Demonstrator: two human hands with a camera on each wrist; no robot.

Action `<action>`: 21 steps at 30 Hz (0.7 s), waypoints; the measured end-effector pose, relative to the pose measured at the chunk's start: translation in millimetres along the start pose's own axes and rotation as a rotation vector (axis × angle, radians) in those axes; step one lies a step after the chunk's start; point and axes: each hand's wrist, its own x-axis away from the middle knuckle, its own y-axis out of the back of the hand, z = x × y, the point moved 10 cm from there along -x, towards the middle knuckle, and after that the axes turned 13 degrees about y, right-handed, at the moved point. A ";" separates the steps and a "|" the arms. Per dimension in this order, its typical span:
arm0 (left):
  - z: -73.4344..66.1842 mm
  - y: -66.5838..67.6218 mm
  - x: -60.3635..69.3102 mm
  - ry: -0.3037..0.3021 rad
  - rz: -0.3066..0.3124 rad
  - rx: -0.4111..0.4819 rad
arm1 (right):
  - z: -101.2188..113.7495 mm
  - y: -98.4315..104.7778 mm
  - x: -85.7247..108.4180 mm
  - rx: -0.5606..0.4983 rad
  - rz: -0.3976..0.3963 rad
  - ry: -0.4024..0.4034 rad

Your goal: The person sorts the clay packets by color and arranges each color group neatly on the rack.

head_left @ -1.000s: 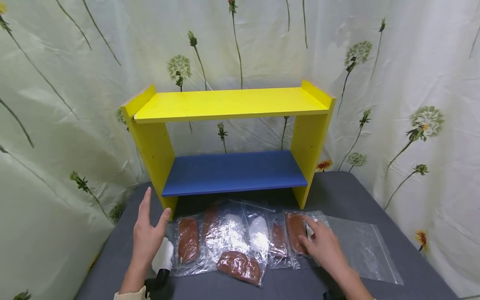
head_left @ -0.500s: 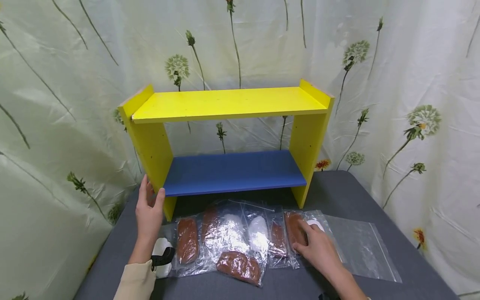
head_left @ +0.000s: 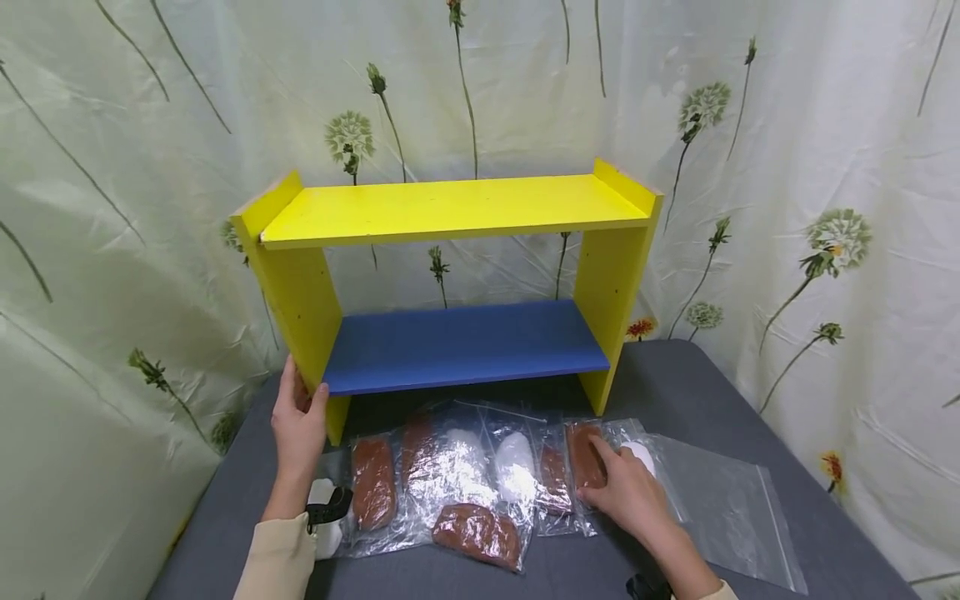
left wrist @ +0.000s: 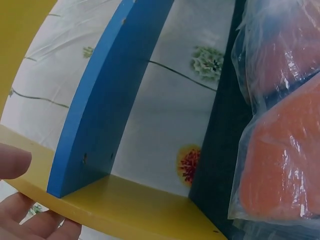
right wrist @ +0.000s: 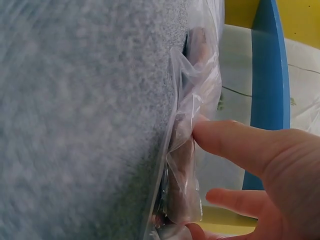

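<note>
- With the left hand, gripping the yellow side panel at the shelf unit's left end, hooking the thumb over the inner side and curling the fingers round the outer side.
- With the right hand, touching the brown slab through its clear bag; not being able to tell pinching from mere touching.
- Lying, as for the slab, on the dark tabletop, near the shelf unit's right end, lower than the blue board, between a neighbouring packet and a partly hidden white piece.
- Seemingly taking hold of the slab, not yet lifting, while steadying the shelf unit.
- Probably calling next for closing thumb and fingers surely through slippery-looking plastic, without dragging the flat bag alongside.
</note>
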 end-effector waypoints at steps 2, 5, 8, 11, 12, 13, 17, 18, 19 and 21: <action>1.5 -1.1 -2.3 -0.002 -0.002 -0.002 | -0.7 1.2 -1.0 -0.021 -0.008 0.000; 5.2 -0.2 -3.3 0.004 -0.006 -0.008 | 1.2 2.9 -0.5 -0.037 -0.029 0.017; 8.7 -0.8 -3.9 0.023 -0.007 -0.007 | 0.4 4.2 0.6 -0.062 -0.048 0.021; 9.9 -1.6 -4.3 0.026 -0.014 -0.007 | -0.7 6.8 1.3 -0.097 -0.079 0.023; 10.0 -1.7 -4.5 0.024 -0.017 -0.007 | -1.0 7.7 1.5 -0.114 -0.090 0.023; 10.2 -2.0 -4.7 0.020 -0.019 -0.008 | -0.8 9.0 1.6 -0.127 -0.104 0.026; 11.3 -1.9 -6.1 0.009 -0.029 -0.013 | 1.0 11.0 1.1 -0.185 -0.120 0.036; 12.1 -1.4 -6.3 0.010 -0.033 -0.014 | 1.0 11.2 1.2 -0.195 -0.119 0.034; 12.9 -0.9 -6.4 0.012 -0.037 -0.015 | 1.2 11.6 1.2 -0.200 -0.120 0.035; 14.3 0.2 -6.2 0.018 -0.041 -0.012 | 2.2 13.9 1.0 -0.212 -0.128 0.042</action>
